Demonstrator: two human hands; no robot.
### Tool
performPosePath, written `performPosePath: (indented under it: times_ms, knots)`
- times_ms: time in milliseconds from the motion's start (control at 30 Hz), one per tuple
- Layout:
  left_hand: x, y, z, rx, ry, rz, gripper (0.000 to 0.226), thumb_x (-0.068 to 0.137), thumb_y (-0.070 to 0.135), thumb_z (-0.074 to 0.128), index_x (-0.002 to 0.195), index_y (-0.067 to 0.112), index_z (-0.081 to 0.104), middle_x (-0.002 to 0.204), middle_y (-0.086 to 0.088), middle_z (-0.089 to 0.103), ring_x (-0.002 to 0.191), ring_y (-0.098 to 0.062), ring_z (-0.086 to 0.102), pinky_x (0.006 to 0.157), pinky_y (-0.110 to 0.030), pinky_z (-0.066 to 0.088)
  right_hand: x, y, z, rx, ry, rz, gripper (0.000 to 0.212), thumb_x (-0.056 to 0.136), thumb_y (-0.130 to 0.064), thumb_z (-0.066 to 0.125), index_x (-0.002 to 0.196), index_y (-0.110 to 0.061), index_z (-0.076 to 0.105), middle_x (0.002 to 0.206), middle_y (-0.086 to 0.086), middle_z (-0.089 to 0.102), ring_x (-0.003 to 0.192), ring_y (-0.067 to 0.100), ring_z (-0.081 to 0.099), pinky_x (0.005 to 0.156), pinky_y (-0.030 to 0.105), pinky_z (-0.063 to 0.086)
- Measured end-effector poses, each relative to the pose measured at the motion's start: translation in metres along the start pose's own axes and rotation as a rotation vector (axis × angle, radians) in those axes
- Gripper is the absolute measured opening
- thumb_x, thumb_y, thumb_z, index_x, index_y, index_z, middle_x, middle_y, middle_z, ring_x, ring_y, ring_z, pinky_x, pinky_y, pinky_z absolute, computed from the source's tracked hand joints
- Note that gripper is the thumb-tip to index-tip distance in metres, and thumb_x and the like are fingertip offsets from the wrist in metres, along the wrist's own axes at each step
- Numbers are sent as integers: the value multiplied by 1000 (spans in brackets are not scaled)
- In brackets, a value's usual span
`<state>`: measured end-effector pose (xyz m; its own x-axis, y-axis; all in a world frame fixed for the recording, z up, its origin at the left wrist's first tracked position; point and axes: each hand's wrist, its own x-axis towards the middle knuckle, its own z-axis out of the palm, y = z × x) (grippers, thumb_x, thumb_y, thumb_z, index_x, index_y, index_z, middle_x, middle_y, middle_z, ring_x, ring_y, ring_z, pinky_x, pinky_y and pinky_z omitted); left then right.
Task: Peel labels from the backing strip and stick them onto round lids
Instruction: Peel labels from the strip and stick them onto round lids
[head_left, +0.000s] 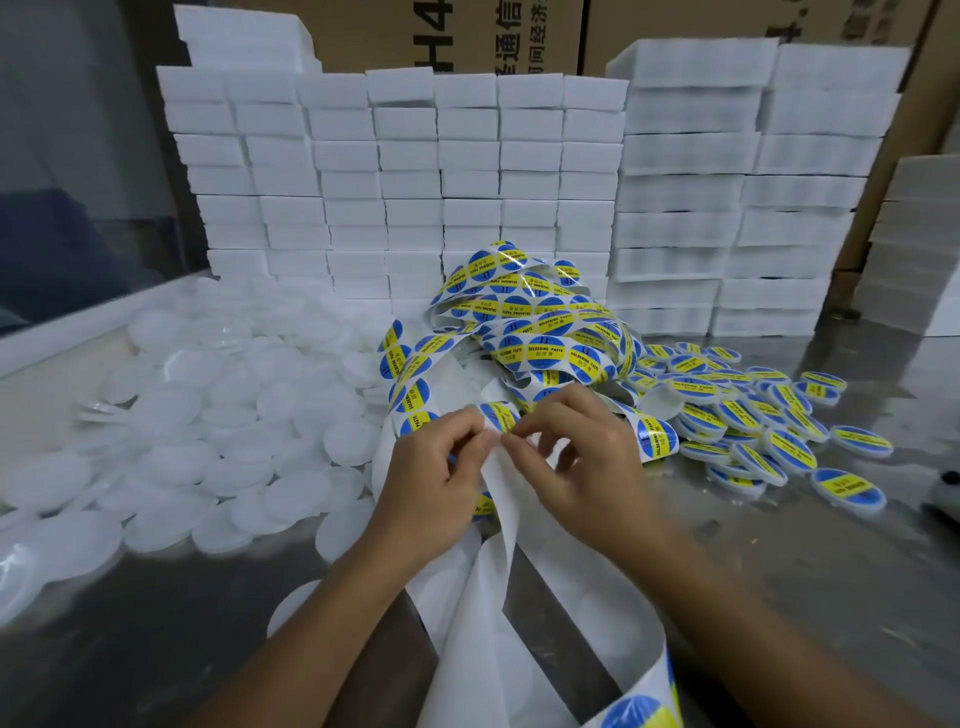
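Pinching the white backing strip at the middle of the metal table, the left hand and the right hand are close together, their fingertips almost touching at the edge of one blue and yellow label. The fingers of both hands are curled on the strip, and I cannot tell if the label is already lifted. The empty part of the strip hangs down toward the person, between the forearms. Behind the hands lies a tangled heap of strip with labels, which hides part of the table. On the left is a big pile of plain white lids; on the right lie the labelled lids. Stacks of white foam blocks stand at the back, with cardboard boxes behind them.
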<state>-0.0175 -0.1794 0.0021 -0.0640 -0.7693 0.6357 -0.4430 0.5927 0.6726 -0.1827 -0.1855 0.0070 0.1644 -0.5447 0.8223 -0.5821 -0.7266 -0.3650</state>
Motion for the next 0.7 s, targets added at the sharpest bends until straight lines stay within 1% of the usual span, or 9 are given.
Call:
performPosePath:
  times_ms: [100,200,233,300,367,467,500,600,700]
  knots:
    - [0,-1,0,49,6,-17,17,94,13,60,79,8,64,65,-7,59,60,-17,51,59,-29,44,6,-3,0,453,20,461,11,84,-8,76,74,-10,72,62,8,59,54,11,50,53,22,41]
    - [0,0,0,89,6,-17,18,94,13,60,77,8,64,64,-2,58,61,-11,51,56,-17,39,13,-1,-11,886,25,989,10,83,-9,73,73,-9,73,60,2,57,48,10,48,42,19,38]
    - [-1,0,0,94,2,-20,18,94,14,60,77,8,65,64,-1,59,62,-10,52,55,-15,39,14,0,-15,999,28,1116,9,83,-11,73,74,-10,73,63,1,59,48,9,50,41,18,40]
    - [-1,-1,1,101,-5,-28,18,94,16,61,79,9,67,67,-1,62,66,-11,54,57,-16,42,16,1,-19,1177,59,1255,11,85,-13,72,75,-10,74,67,1,63,50,8,54,41,16,43]
    - [-2,-2,1,118,-6,-42,18,92,18,63,78,9,68,67,-1,63,66,-12,55,56,-18,43,16,2,-19,1270,98,1262,17,85,-14,72,70,-10,77,69,2,66,51,7,57,43,15,46]
    - [-2,-5,2,150,-15,-84,21,89,22,68,70,13,65,55,8,54,55,-8,49,52,-12,38,16,-1,-15,1295,150,1098,6,82,-14,73,81,-8,73,75,2,68,56,7,60,49,16,50]
    - [-2,-7,3,148,-19,-110,25,86,24,71,65,15,62,50,10,47,51,-7,45,51,-11,37,16,-2,-13,1300,143,1041,8,78,-14,74,84,-8,73,77,3,69,59,8,63,53,17,52]
    - [-3,-12,6,146,-47,-156,32,82,30,76,59,18,57,43,10,36,46,-8,37,49,-13,34,11,-7,-3,1310,46,990,10,68,-8,75,77,-10,79,78,5,71,68,12,69,64,24,58]
    - [-2,-12,1,244,-138,-111,25,83,31,73,63,20,62,45,6,42,47,-11,41,50,-21,38,6,-11,6,1267,-34,1006,16,62,-4,75,75,-10,80,78,8,72,72,14,71,71,30,61]
